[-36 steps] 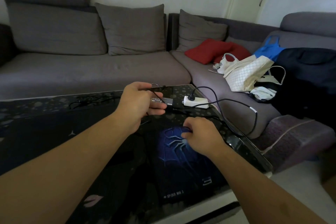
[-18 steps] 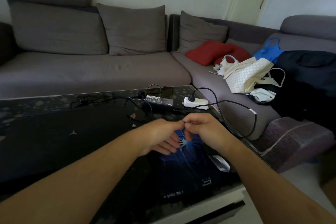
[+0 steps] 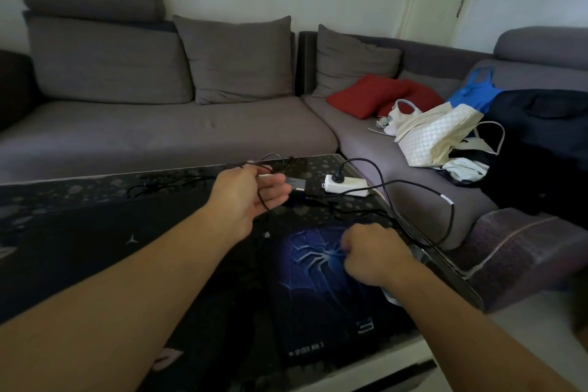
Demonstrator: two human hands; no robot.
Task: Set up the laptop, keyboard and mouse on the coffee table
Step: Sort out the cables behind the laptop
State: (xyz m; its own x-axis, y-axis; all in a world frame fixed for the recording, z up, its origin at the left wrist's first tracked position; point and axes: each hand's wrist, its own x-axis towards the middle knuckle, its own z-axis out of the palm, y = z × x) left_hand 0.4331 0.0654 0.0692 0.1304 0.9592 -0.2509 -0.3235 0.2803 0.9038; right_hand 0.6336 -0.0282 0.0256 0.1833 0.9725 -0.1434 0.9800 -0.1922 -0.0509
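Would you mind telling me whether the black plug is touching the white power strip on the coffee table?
Touching. The head view shows the black plug seated in the top of the white power strip, with no gap between them.

Dark glass coffee table: mousepad, power strip, closed laptop.

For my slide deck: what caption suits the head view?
Left hand lifts a thin black cable while the right hand rests fisted on the Spider-Man mouse pad.
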